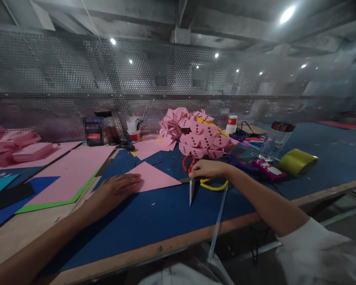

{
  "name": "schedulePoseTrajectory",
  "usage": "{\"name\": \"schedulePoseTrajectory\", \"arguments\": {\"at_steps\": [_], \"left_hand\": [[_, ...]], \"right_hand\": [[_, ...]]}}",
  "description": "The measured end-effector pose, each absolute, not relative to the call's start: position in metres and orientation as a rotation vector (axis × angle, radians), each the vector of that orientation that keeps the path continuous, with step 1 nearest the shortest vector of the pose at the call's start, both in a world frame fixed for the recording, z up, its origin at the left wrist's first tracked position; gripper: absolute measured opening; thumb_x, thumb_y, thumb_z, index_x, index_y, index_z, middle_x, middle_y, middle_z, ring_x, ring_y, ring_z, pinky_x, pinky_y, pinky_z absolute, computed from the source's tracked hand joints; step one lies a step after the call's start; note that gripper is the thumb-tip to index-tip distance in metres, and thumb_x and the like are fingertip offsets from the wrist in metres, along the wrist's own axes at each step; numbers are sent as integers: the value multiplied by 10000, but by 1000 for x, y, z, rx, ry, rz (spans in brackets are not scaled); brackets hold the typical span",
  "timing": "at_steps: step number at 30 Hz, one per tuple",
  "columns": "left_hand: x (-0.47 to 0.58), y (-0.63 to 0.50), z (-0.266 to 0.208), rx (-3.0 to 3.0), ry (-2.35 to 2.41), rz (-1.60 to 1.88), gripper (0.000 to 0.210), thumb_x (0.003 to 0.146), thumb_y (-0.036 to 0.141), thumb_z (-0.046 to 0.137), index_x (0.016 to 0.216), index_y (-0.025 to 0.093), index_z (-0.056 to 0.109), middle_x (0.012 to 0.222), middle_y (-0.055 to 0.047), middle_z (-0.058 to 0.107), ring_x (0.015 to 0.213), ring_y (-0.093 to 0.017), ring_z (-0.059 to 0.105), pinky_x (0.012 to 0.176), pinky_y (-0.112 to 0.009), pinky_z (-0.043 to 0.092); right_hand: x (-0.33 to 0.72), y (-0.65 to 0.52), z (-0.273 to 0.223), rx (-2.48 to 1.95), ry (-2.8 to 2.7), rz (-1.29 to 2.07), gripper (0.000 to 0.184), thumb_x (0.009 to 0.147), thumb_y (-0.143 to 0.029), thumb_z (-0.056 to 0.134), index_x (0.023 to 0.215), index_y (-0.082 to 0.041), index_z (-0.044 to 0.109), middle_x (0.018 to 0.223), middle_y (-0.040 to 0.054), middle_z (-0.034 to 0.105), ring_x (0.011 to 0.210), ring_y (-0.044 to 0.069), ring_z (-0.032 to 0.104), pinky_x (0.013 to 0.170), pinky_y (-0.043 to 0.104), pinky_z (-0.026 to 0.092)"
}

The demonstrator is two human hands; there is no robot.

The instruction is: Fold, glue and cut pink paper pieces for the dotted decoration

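Observation:
A pink sheet of paper point(154, 177), folded or cut to a triangle, lies on the blue table mat point(166, 221). My left hand point(121, 185) rests flat on its left corner, fingers stretched out. Just right of the sheet, my right hand point(206, 169) grips a pair of red-handled scissors point(191, 190), blades pointing down toward the mat. Beneath that hand lies a second pair of scissors with yellow handles point(215, 186); its dark blades reach toward the paper's right tip.
Folded pink paper pieces with dark dots point(200, 138) are heaped behind. Rightward stand a glass jar point(273, 142), a yellow-green roll point(298, 161) and a purple object point(269, 170). Coloured sheets point(77, 170) lie at left, a paper cup point(134, 134) at the back. A wooden edge point(160, 248) borders the table.

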State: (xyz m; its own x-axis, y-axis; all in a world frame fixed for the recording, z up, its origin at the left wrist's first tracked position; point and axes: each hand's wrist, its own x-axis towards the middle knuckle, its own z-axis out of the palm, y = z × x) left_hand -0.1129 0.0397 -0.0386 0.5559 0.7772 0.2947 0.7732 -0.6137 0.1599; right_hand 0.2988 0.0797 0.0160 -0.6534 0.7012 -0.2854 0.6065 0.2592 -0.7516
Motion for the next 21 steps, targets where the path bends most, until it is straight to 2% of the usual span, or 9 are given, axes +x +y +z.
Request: {"name": "schedulePoseTrajectory", "arguments": {"at_steps": [5,7,9,12,15,21], "left_hand": [[-107,34,-29,2886,1391,454,521,1057,639,360,1331,382,720,1455,-3,669,1328,-285,615,1106,-454,486],[-105,33,-25,2912,1419,427,544,1058,637,356,1473,383,599,1549,-14,583,1400,-303,551,1140,-488,446],[-102,35,-22,2929,1382,356,556,1078,588,356,1603,406,395,1672,6,412,1523,-306,395,1225,-522,324],[-98,41,-19,2906,1210,171,561,1109,514,337,1650,451,202,1741,54,217,1607,-262,189,1289,-498,161],[-95,47,-20,2830,1148,89,542,1119,501,312,1647,462,196,1738,64,218,1607,-232,189,1299,-463,122],[-91,43,-23,2790,1215,122,551,1107,541,307,1643,446,221,1727,43,249,1604,-255,199,1296,-516,69]], "right_hand": [[298,77,19,-1256,-2395,1373,441,899,-514,634,653,-185,474,534,-86,358,457,55,276,448,228,183],[298,76,20,-1267,-2382,1373,446,898,-513,639,649,-188,461,530,-90,341,456,55,261,447,228,173],[298,75,20,-1268,-2381,1372,462,891,-526,651,645,-192,449,530,-92,336,457,55,259,448,228,169],[298,75,20,-1265,-2375,1390,482,878,-553,664,647,-197,437,531,-94,335,456,55,258,446,226,174],[298,75,20,-1248,-2367,1416,481,868,-563,670,655,-196,443,537,-94,343,461,55,263,448,221,186],[300,76,21,-1242,-2404,1352,487,885,-544,651,637,-198,415,542,-88,331,466,54,260,459,232,167]]}}
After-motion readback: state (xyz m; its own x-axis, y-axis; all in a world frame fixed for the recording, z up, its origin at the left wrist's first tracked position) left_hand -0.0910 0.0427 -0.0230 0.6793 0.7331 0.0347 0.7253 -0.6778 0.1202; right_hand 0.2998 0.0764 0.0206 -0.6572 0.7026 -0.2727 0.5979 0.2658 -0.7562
